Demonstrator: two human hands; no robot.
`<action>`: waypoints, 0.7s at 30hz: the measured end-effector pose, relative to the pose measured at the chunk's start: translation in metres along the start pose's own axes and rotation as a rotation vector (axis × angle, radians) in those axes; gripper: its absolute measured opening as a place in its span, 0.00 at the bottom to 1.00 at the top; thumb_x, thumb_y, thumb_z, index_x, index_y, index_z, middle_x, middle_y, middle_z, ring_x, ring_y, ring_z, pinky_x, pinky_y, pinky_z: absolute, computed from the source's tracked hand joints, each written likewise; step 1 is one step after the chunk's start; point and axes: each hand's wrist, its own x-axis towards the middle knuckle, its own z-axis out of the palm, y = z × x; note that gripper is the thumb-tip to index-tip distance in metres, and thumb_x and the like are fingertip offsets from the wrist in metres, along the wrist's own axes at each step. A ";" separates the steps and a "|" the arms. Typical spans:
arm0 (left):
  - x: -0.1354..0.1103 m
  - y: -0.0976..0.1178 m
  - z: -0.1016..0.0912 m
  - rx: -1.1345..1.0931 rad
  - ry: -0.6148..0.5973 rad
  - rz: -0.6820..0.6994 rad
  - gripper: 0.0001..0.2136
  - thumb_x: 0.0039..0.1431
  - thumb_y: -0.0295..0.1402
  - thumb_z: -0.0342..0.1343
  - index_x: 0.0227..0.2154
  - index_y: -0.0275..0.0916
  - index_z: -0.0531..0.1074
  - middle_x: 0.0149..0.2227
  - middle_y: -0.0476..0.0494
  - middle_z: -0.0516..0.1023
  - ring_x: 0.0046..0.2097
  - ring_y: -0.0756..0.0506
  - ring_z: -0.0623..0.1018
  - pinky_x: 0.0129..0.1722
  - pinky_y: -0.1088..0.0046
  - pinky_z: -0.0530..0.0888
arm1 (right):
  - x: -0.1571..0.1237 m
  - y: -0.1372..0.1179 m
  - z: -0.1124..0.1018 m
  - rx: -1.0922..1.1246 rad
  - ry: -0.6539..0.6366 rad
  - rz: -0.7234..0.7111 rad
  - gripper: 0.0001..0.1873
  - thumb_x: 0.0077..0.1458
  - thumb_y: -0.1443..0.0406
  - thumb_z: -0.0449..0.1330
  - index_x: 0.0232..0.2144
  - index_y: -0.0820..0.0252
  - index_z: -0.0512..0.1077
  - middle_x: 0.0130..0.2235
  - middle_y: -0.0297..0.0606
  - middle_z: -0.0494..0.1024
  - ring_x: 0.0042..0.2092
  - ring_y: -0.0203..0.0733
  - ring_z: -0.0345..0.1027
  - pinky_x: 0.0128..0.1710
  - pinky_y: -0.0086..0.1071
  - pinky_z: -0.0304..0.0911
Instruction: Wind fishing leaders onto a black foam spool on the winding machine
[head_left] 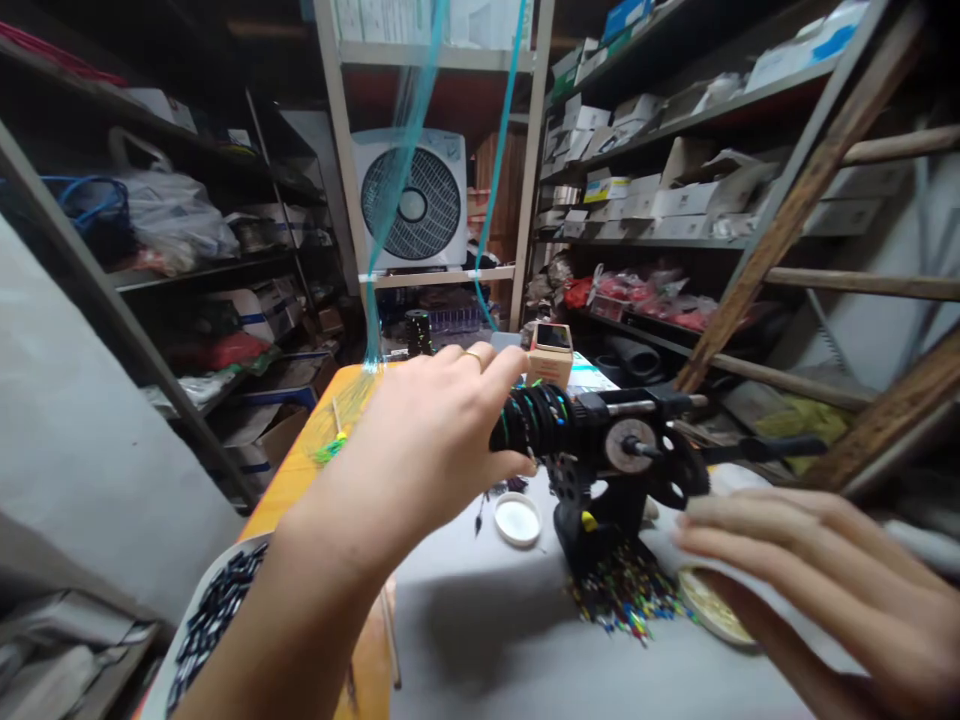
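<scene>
My left hand reaches across the middle, fingers over the top and thumb below the left end of a black ribbed roller. The roller belongs to a small black machine with gears and a rod at its right side. Green and blue flecks show on the roller. To the right, my right hand is spread, blurred and holding nothing, close to a round dish of pale bits. Small coloured pieces lie heaped under the machine. A white round lid sits below my left hand.
A tub of black pieces stands at the lower left. Teal strands hang down to the orange table edge. Behind are a small box, a box fan and loaded shelves. A wooden ladder leans at right.
</scene>
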 end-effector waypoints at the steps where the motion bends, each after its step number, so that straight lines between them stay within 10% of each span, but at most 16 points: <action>1: -0.003 0.002 0.002 0.047 0.039 0.011 0.25 0.51 0.41 0.67 0.49 0.39 0.68 0.43 0.44 0.79 0.44 0.36 0.79 0.36 0.61 0.74 | -0.012 -0.001 0.000 0.003 -0.104 0.022 0.11 0.60 0.71 0.60 0.44 0.55 0.73 0.45 0.38 0.75 0.48 0.45 0.69 0.47 0.39 0.66; 6: -0.012 0.001 0.014 0.030 0.118 0.051 0.22 0.51 0.37 0.68 0.46 0.37 0.68 0.48 0.41 0.75 0.44 0.38 0.78 0.36 0.63 0.74 | -0.054 -0.008 0.016 0.037 -0.426 0.173 0.05 0.62 0.64 0.57 0.33 0.52 0.73 0.37 0.36 0.74 0.39 0.42 0.69 0.35 0.35 0.69; 21: -0.017 -0.008 0.014 0.053 0.169 0.109 0.23 0.47 0.37 0.70 0.45 0.39 0.69 0.48 0.42 0.77 0.43 0.39 0.78 0.36 0.62 0.76 | -0.079 -0.026 0.062 -0.004 -0.179 0.232 0.06 0.62 0.62 0.57 0.39 0.54 0.73 0.41 0.39 0.76 0.48 0.48 0.71 0.46 0.38 0.69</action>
